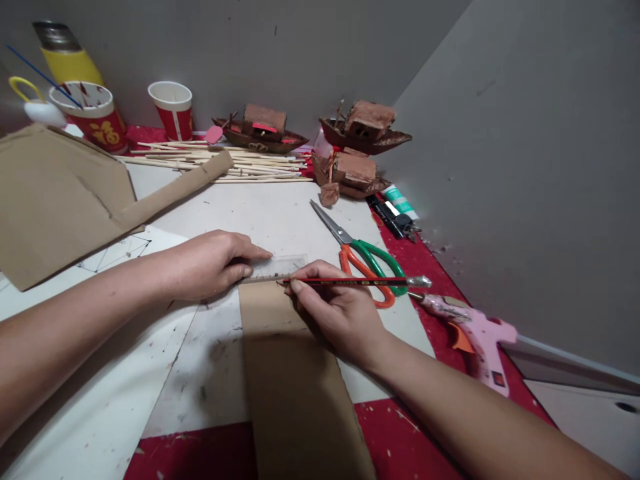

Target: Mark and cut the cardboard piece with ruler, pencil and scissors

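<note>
Two hands are at work here, and we have one ruler (287, 264) and one pencil (345, 282) between them. The left hand (210, 267) presses rather than grips, index finger and thumb spread apart on the clear ruler. The right hand (345, 320) pinches the pencil, held nearly level, and there's the ruler, right across the far end of one cardboard strip (295, 393)! We count three model boats (267, 120) along the back, two red-and-white paper cups (173, 110), one pair of scissors (345, 235) and one pink glue gun (483, 337). The wooden sticks (240, 167) overlap too much for us to count.

Now the edges: bare white board (295, 213) runs from the ruler back to the sticks, giving us room on the far side. To the right it's tighter, with the scissors' handles just beside the right hand. At left, a large cardboard piece (60, 193) closes in beyond the left forearm.

The left hand covers the ruler's left end, and we can't make out the pencil's point cleanly. The strip runs off the bottom of our view, and a cup partly hides the yellow bottle (70, 65).
</note>
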